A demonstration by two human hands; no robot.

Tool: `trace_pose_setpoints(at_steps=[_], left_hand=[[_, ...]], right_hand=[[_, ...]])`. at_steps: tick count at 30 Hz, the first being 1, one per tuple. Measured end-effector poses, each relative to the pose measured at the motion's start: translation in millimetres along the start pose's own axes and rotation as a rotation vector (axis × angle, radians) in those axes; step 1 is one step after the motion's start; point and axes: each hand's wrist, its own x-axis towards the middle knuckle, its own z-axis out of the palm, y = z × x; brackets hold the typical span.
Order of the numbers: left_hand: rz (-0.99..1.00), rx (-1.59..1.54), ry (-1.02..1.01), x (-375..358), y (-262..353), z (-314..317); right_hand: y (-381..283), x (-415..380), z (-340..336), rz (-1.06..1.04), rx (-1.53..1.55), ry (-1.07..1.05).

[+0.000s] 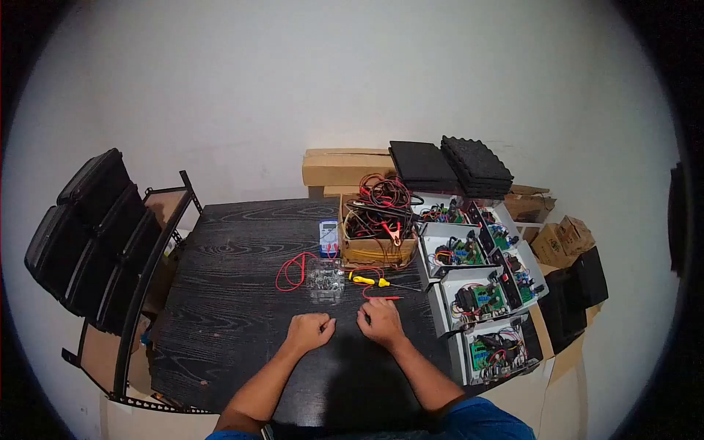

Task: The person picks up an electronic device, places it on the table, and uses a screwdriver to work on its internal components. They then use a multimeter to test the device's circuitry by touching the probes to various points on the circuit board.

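Observation:
My left hand (310, 332) rests on the dark wood-grain table, curled into a loose fist with nothing seen in it. To its right lies my right hand (380, 321), also closed, with a gap between the two. Just beyond it is a red test probe (383, 298), not visibly held. A clear plastic box (325, 279) with small parts sits ahead of both hands. Behind that box stands a blue-and-white multimeter (328, 236) with red leads plugged in. A yellow-handled screwdriver (369, 281) lies right of the clear box.
A cardboard box (378, 254) full of red and black clamp cables stands at the back. Several open white cases (473, 299) with circuit boards line the right side. Black foam pads (477, 169) are stacked behind. Black cases (95, 242) fill a metal rack (147, 301) at left.

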Motion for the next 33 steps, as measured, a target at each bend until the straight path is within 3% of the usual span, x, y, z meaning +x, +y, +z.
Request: trace_pose_setpoints(at_steps=[5, 8, 11, 18, 33], left_hand=[[-0.05, -0.145, 0.115, -9.8, -4.4, 7.9], [-0.165, -0.36, 0.044, -24.7, -33.6, 4.7], [-0.303, -0.592, 0.103, -32.7, -34.9, 4.1], [-0.359, -0.742, 0.094, -35.8, -40.3, 1.2], [-0.26, -0.612, 0.035, -37.9, -39.7, 3.5]], right_hand=[[-0.9, -14.0, -9.8, -0.086, -0.006, -0.04], [-5.8, -25.8, -26.1, 0.06, 0.036, -0.077], [-9.6, -27.2, -22.6, 0.147, 0.08, -0.047], [-11.7, -30.2, -19.5, 0.054, 0.154, -0.064], [-15.5, -32.6, -20.5, 0.004, 0.11, -0.091]])
